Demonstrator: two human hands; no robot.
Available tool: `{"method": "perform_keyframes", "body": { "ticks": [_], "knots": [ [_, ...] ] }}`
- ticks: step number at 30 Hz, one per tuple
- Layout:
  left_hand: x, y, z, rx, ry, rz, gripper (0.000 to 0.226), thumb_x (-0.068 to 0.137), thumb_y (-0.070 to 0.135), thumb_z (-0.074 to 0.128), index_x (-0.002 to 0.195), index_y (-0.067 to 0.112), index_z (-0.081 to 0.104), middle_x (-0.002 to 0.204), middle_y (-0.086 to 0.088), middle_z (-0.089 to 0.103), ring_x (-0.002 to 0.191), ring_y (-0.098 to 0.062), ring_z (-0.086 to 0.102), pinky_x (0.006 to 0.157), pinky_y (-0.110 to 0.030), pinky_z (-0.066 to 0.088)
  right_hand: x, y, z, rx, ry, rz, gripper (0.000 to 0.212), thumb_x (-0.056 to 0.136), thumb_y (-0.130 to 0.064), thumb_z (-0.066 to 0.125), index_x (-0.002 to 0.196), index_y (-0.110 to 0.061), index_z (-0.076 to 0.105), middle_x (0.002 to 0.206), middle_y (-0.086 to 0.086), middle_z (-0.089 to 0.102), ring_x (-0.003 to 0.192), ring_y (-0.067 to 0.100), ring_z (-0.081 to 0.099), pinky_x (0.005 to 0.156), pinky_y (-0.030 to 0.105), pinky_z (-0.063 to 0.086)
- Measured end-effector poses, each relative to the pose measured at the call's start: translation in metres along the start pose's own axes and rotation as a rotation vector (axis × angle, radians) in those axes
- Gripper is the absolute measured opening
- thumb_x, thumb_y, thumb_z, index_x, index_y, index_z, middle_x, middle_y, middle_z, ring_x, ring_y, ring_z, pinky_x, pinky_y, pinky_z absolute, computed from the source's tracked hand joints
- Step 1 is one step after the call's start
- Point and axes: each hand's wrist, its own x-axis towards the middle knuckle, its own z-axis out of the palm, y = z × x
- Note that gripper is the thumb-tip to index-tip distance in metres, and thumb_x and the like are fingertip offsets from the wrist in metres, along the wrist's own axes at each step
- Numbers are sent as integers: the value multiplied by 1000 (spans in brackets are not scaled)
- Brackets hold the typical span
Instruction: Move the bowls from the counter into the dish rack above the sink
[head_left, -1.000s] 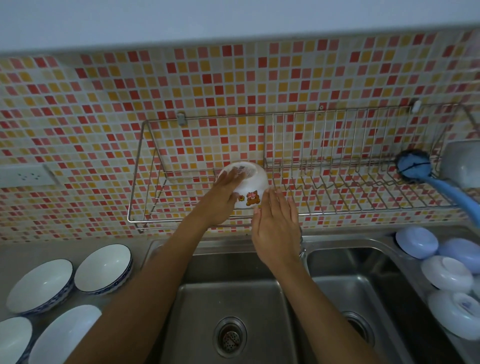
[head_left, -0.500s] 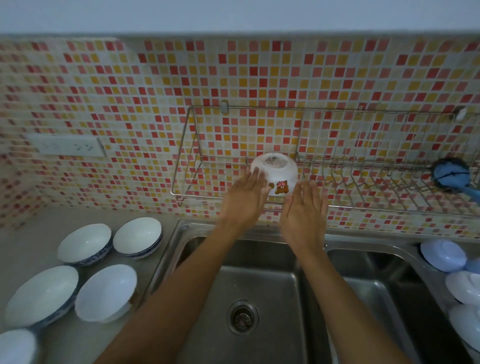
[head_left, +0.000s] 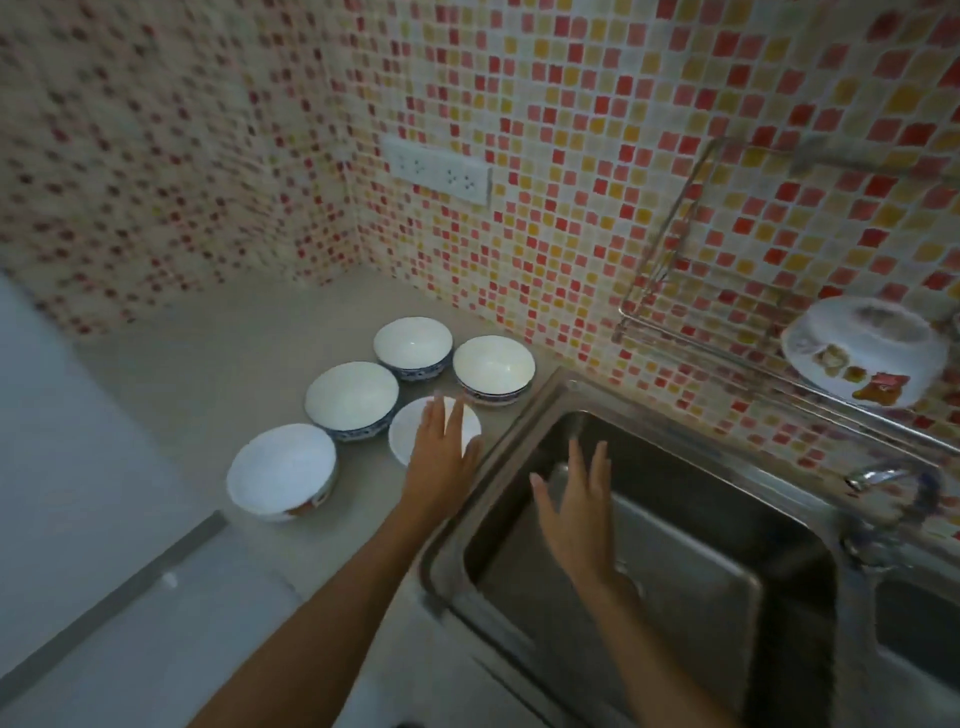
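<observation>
Grey table beside the sink: left hand, fingers straight, holds nothing over 1 of 5 bowls. Right hand hangs spread above the basin. 1 upturned bowl sits in the dish rack.

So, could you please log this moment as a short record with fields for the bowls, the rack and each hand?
bowls on counter: five, upright, grouped left of the sink
bowl in dish rack: one white bowl with a bear print, upside down in the dish rack
left hand: left hand flat, fingers straight, over the nearest plain white bowl; contact unclear
right hand: right hand open above the sink basin, holding nothing
</observation>
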Motion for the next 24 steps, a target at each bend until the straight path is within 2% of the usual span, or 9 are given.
{"method": "perform_keyframes", "body": {
  "ticks": [2,6,8,12,15,18,20,21,24],
  "knots": [
    [-1,-36,-7,-5,20,-77,61,98,42,34,150,19,13,161,-6,3,147,-26,6,117,-45,20,7,-20,26,-3,-91,19,79,92,-55,49,154,-24,11,162,11,-7,149,31,2,117,50,23],
    [-2,-75,-14,-117,58,-180,52,98,31,42,144,12,29,153,-12,30,139,-28,30,112,-42,30,28,-55,70,39,-194,63,81,91,-51,55,153,-16,16,162,14,6,148,32,11,118,47,22],
    [1,-88,-9,-152,41,-236,47,98,29,43,139,8,36,144,-16,42,130,-31,41,106,-43,37,38,-70,86,130,-202,172,80,90,-47,58,152,-14,20,158,15,22,143,33,25,114,47,29],
    [9,-102,0,-259,-63,-366,48,97,42,37,125,5,47,125,-21,58,112,-36,56,95,-46,46,52,-87,107,218,-230,413,73,91,-44,58,148,-14,25,146,14,43,129,38,45,102,44,41],
    [18,-107,-1,-274,-106,-373,46,97,43,35,121,7,48,116,-21,62,104,-38,58,90,-45,47,58,-90,123,233,-236,511,66,90,-32,59,145,-11,30,143,17,47,124,39,50,100,44,46],
    [23,-113,0,-388,-145,-346,43,98,36,40,123,1,48,124,-21,58,113,-37,54,94,-38,42,59,-92,130,276,-194,559,60,87,-19,54,143,-11,33,139,19,50,118,41,54,98,47,48],
    [25,-114,-1,-490,-214,-339,42,96,24,45,130,0,44,132,-19,54,120,-34,51,96,-31,38,58,-89,133,321,-166,550,59,84,-14,51,141,-11,36,136,18,53,116,40,54,96,50,49],
    [26,-112,-3,-526,-254,-338,46,93,20,46,134,0,42,134,-17,53,123,-33,50,96,-30,37,56,-87,133,346,-157,541,59,83,-13,51,140,-12,37,134,17,54,117,39,54,96,50,49],
    [30,-110,-3,-577,-315,-338,59,83,27,51,135,1,39,135,-15,52,118,-30,52,97,-35,44,49,-74,132,445,-112,553,62,74,-20,48,135,-21,40,130,12,56,115,38,56,89,54,53]
  ]
}}
